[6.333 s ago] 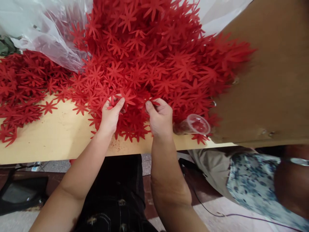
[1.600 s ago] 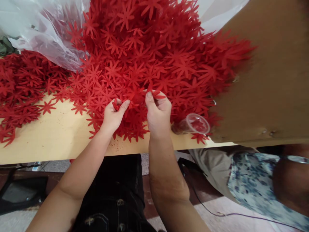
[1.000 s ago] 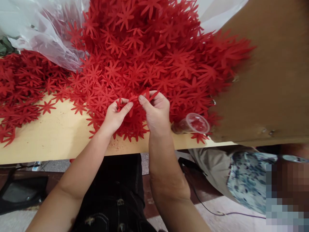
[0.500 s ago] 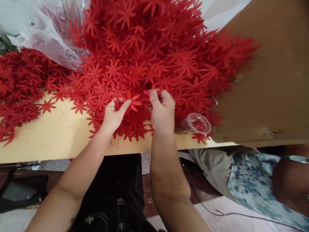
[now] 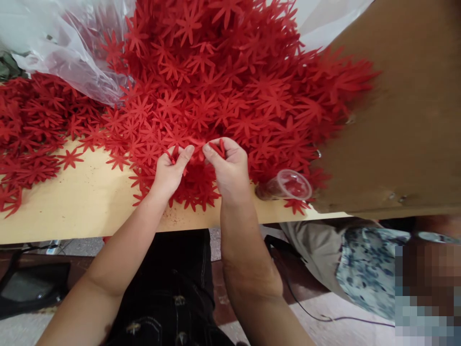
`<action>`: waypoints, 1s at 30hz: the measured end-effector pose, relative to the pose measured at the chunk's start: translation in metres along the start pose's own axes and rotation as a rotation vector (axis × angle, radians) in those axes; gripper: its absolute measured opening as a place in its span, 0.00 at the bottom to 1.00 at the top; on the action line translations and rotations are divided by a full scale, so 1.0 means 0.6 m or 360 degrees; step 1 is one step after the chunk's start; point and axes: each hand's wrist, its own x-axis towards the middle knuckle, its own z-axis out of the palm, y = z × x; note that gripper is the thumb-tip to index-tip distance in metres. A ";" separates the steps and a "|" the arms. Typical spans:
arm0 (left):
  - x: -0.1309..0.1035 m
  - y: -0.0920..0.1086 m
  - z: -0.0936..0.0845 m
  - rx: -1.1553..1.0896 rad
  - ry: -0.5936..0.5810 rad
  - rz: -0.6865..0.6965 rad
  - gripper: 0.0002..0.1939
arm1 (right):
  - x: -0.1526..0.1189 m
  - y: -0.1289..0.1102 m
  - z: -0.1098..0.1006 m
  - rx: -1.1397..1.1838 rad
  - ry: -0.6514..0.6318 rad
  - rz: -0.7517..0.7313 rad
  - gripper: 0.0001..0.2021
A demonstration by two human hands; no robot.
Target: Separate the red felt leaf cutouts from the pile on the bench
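Note:
A large heap of red flower-shaped pieces [image 5: 201, 62] covers the middle of the table. At its near edge my left hand [image 5: 172, 168] pinches red flower pieces between thumb and fingers. Close beside it on the right, my right hand [image 5: 230, 166] is closed on a red flower piece whose petals stick up between the fingers. The two thumbs nearly meet, with red petals between them; how the pieces there join is too small to make out. A clear plastic cup [image 5: 295, 184] with red inside lies tilted to the right of my right hand.
A smaller red pile [image 5: 32, 125] lies at the left, beside a clear plastic bag [image 5: 79, 57]. Brown cardboard [image 5: 403, 125] stands at the right. The pale table's edge [image 5: 90, 230] runs in front of me. Another person in patterned clothing [image 5: 370, 269] is at the lower right.
My right hand has moved left, up close to my left hand, with a red piece in its fingers. My left hand has stayed nearly where it was.

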 end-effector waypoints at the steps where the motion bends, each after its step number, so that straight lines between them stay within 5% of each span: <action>1: 0.000 -0.001 0.000 0.0000 0.0028 0.0000 0.17 | 0.004 0.005 -0.004 0.0009 0.0117 -0.0011 0.13; 5: 0.003 -0.004 0.002 -0.0061 0.0208 -0.0006 0.15 | 0.020 0.020 -0.020 0.0084 0.0410 0.0136 0.15; 11: 0.004 -0.006 0.003 -0.0079 0.0239 -0.0007 0.14 | 0.022 0.026 -0.029 0.0184 0.0112 0.0356 0.25; 16: 0.006 -0.014 -0.002 -0.0008 0.0275 0.0060 0.15 | 0.010 0.016 -0.027 0.0329 -0.0011 0.0396 0.15; 24: 0.000 0.005 -0.001 0.0105 0.0108 0.0070 0.12 | 0.007 0.014 -0.017 0.0127 0.0129 0.0229 0.14; 30: 0.003 -0.001 0.000 0.0186 0.0168 0.0150 0.10 | 0.005 0.017 -0.019 -0.0125 0.0240 0.0122 0.22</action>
